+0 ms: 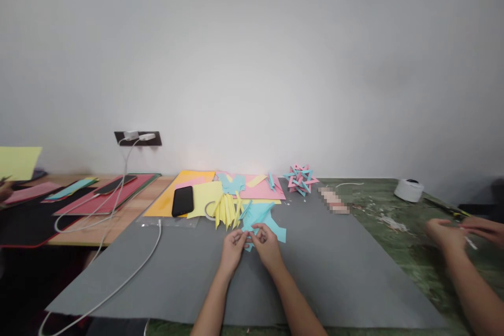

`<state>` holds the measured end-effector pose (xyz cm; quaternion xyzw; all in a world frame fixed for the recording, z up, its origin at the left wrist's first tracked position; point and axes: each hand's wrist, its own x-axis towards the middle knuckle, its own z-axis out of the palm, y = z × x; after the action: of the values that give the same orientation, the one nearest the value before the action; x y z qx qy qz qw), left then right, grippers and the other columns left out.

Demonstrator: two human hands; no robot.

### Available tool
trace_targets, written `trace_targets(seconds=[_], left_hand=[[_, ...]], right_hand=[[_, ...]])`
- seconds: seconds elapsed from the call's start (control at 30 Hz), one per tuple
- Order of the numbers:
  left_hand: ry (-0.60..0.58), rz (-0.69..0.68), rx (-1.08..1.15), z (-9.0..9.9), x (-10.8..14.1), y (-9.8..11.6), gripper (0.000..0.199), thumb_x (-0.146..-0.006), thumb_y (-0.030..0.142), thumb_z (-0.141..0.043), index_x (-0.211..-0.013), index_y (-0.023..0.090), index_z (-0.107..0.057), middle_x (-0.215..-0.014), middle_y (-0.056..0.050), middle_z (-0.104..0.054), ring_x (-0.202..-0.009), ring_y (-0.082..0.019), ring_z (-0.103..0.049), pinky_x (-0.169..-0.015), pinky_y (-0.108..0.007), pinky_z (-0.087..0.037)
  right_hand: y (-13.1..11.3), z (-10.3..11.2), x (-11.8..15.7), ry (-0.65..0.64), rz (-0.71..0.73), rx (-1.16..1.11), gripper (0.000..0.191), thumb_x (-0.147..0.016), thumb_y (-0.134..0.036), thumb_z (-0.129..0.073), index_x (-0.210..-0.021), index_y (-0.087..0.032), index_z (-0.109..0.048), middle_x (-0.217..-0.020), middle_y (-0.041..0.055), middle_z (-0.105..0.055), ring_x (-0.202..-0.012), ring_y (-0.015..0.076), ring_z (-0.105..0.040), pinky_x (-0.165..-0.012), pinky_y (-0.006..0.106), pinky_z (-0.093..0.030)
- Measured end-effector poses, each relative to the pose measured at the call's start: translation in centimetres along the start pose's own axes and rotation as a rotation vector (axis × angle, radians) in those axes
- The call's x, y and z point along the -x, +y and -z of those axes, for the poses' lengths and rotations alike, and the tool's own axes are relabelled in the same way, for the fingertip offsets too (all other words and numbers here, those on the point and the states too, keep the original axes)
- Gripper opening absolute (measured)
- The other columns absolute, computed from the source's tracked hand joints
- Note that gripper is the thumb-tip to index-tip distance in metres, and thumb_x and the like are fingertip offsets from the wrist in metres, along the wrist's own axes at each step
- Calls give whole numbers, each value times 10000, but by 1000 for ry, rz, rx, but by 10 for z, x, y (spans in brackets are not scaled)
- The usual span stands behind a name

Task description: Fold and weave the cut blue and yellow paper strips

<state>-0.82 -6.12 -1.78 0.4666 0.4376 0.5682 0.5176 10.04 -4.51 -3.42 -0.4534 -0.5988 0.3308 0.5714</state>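
Observation:
My left hand [233,250] and my right hand [266,245] are close together over the grey mat [189,273]. Their fingertips pinch a small piece of blue paper, mostly hidden by the fingers. Just beyond them lies a loose pile of blue paper pieces [264,213], some folded. A bunch of folded yellow paper strips [225,212] sits to the left of the blue pile. Farther back on the right stands a spiky pink and blue paper star [301,179].
Colored sheets, a black phone [183,201] and a white cable [146,261] are on the left. At right, another person's hands [449,235] work near a white roll [409,190] on a green surface. A wall socket [156,139] holds two plugs.

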Motion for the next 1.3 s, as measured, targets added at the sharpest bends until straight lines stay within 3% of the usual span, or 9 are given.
trace_targets(seconds=[0.2,0.37,0.53,0.7,0.87,1.17,1.3], left_hand=[[5,-4,-30,0,0,0,259,-576,373,-600,-650,125,-612,-697,-76,-664,-651,-190,-607,-500,-220,-438],[21,4,-21,-1,-1,0,256,-560,371,-611,-644,130,-613,-672,-64,-662,-628,-186,-608,-487,-219,-437],[22,-16,-21,0,0,-1,274,-564,362,-612,-706,129,-638,-650,-60,-662,-625,-188,-605,-498,-225,-438],[-9,-16,-31,0,1,0,283,-591,357,-595,-748,126,-643,-677,-65,-664,-621,-179,-602,-499,-218,-432],[-39,-29,-45,-1,0,-2,285,-605,373,-578,-733,128,-645,-648,-57,-661,-597,-164,-599,-477,-202,-420],[-28,-23,-38,-1,-1,-2,324,-600,394,-568,-745,110,-628,-658,-68,-653,-595,-161,-598,-470,-203,-436],[32,-10,-29,-1,-2,-3,337,-630,400,-536,-758,99,-614,-662,-71,-648,-577,-157,-599,-456,-206,-448]], right_hand=[[1,0,-2,-25,-28,-85,193,-628,-347,-523,-679,-161,-512,-414,-81,-354,-364,67,-331,-361,173,-273],[-1,1,-2,-3,-28,-99,253,-622,-344,-533,-795,-160,-512,-410,-90,-358,-356,66,-332,-359,171,-273],[0,2,-2,-25,-64,-46,219,-594,-350,-559,-683,-152,-543,-385,-88,-329,-354,67,-323,-356,178,-246],[1,1,-2,-74,-68,-96,173,-611,-317,-538,-664,-153,-524,-386,-92,-315,-350,58,-294,-350,170,-225],[-2,1,-1,-43,-43,-83,163,-631,-303,-520,-682,-149,-540,-387,-89,-307,-359,59,-290,-355,168,-232],[-5,3,2,-29,32,120,205,-641,-320,-492,-693,-165,-617,-395,-60,-381,-368,67,-333,-386,172,-274],[-7,5,3,-29,101,223,214,-653,-297,-469,-725,-186,-637,-403,-47,-423,-391,78,-372,-409,174,-290]])
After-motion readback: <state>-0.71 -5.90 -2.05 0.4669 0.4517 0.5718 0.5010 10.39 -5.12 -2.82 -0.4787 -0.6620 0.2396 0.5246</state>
